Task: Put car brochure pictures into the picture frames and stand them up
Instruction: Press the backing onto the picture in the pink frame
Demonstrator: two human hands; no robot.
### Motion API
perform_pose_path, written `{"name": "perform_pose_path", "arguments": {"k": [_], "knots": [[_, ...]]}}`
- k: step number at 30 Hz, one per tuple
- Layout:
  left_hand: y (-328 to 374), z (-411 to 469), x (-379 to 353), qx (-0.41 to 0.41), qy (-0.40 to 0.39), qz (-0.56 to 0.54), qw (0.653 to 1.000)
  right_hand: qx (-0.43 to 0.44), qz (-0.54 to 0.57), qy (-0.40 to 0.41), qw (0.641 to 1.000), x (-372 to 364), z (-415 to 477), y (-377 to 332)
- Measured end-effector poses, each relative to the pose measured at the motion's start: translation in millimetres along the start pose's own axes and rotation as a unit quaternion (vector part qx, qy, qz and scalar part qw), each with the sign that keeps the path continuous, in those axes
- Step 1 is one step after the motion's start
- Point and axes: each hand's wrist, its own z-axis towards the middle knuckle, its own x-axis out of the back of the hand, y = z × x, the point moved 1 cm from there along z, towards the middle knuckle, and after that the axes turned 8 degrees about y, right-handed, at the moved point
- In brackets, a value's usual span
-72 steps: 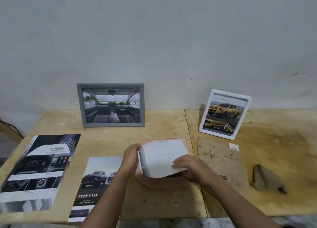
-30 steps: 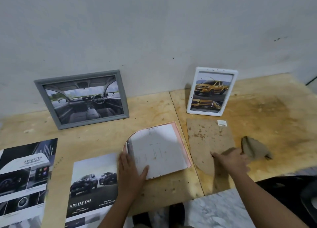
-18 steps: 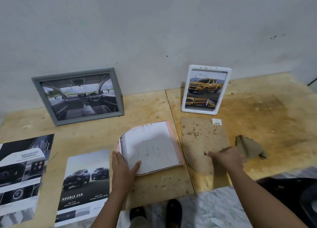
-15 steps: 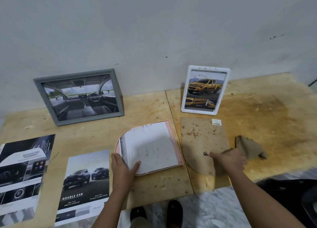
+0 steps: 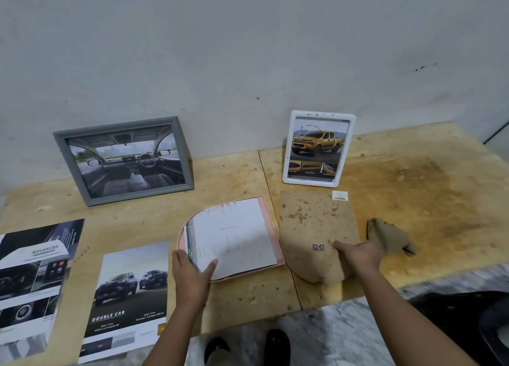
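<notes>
A pink arch-shaped frame [image 5: 271, 228] lies face down at the table's middle with a white paper sheet [image 5: 234, 236] in it. My left hand [image 5: 191, 276] rests flat on the frame's near left edge, thumb on the paper. To the right lies the brown backing board [image 5: 311, 219] with a small metal hanger [image 5: 318, 246]. My right hand [image 5: 356, 252] grips the board's near right edge, thumb on top, and that end is raised off the table. A grey frame [image 5: 59, 148] with a car interior picture and a white frame [image 5: 347, 145] with a yellow pickup stand against the wall.
Two loose brochure pages lie at the left: a "Double Cab" page [image 5: 129, 297] and an "Advanced" page [image 5: 33, 277]. A brown stand piece [image 5: 388, 237] lies right of the board, with a barcode sticker [image 5: 340, 195] near its far corner. The wooden table [image 5: 427, 189] ends near my feet.
My right hand left the pink frame, reached to the backing board and took hold of it; its near end now lifts off the table. My left hand stays on the frame.
</notes>
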Motion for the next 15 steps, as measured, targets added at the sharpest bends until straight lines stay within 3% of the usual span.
{"name": "perform_pose_path", "arguments": {"k": [7, 12, 15], "knots": [[3, -7, -1, -0.009, 0.028, -0.008, 1.000, 0.057, 0.137, -0.065, 0.987, 33, 6, -52], [-4, -5, -7, -0.003, 0.015, 0.000, 1.000, 0.137, 0.195, -0.057, 0.969, 53, -8, -100], [-2, -4, -7, 0.006, 0.001, 0.007, 1.000, 0.118, 0.281, -0.139, 0.942, 51, -21, -113]]}}
